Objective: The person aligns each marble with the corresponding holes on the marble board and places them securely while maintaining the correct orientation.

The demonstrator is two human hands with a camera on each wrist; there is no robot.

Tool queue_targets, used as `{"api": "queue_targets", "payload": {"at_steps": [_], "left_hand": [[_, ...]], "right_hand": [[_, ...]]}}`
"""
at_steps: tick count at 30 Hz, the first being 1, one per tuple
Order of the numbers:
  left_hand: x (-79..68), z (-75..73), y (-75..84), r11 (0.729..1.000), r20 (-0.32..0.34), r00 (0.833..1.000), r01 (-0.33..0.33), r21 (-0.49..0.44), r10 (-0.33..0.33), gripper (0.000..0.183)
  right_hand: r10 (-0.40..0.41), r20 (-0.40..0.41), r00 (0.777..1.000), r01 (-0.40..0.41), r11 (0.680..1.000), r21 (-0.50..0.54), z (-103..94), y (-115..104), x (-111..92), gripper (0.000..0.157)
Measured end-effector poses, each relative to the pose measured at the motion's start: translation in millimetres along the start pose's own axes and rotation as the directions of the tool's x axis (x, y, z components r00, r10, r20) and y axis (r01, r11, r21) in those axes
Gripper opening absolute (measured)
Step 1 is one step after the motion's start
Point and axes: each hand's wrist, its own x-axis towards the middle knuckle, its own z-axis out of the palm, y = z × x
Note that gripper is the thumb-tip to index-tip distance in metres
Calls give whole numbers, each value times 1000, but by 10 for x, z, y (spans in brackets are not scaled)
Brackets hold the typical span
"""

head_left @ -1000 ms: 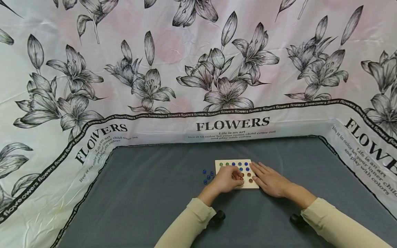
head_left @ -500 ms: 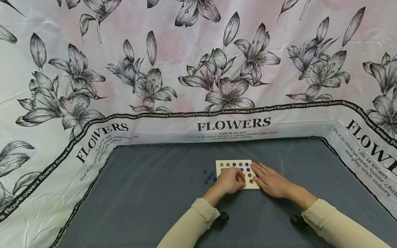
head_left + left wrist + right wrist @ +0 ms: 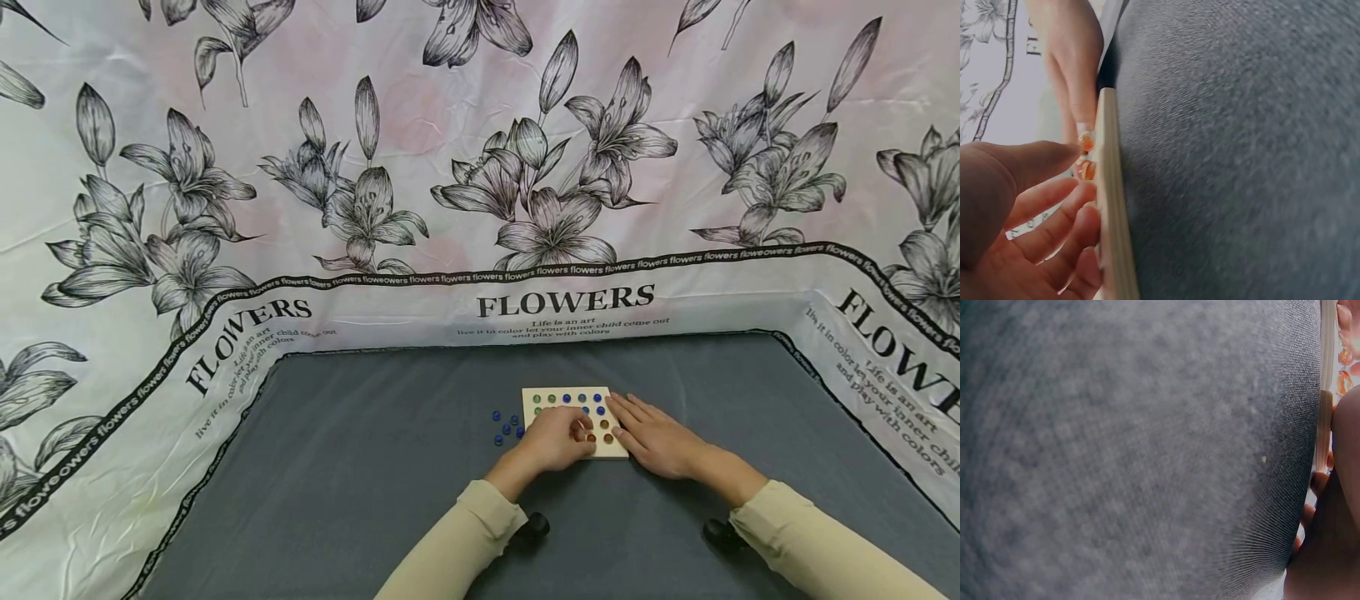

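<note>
A pale wooden board lies on the table, with rows of green, blue and amber glass marbles set in it. My left hand is over the board's front left part, its fingers loosely bent. In the left wrist view, the thumb and forefinger stand apart beside two orange marbles on the board. An amber marble shows just right of the fingertips. My right hand rests with straight fingers along the board's right edge. The left hand hides several places on the board.
Several loose blue marbles lie on the grey cloth left of the board. Behind the table hangs a white flower-printed curtain. Black devices sit under both wrists.
The left thumb and forefinger, earlier around an amber marble, have drawn slightly away from it, and it now sits uncovered on the board. My right hand stays in place.
</note>
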Motion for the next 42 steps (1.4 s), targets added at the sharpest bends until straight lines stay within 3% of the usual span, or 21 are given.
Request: {"api": "queue_targets", "payload": {"at_steps": [9,20,31,42], "left_hand": [[-127,-188,-15,999,49,998,-36,2,36,29],[-435,-516,-192,998,-40,997,-67,18,68,40],[-666,-708,-518,1000,-84,996,18,0,-18,49],[-727,-694,-710,998,-41,998,58,10,-57,54]], "right_hand": [[-20,-12,1000,20,1000,10,-77,-86,-24,60],[3,16,1000,-3,1000,-4,20,0,3,62],[11,31,999,-11,1000,-3,18,30,18,62],[11,29,1000,-11,1000,6,0,7,19,61]]}}
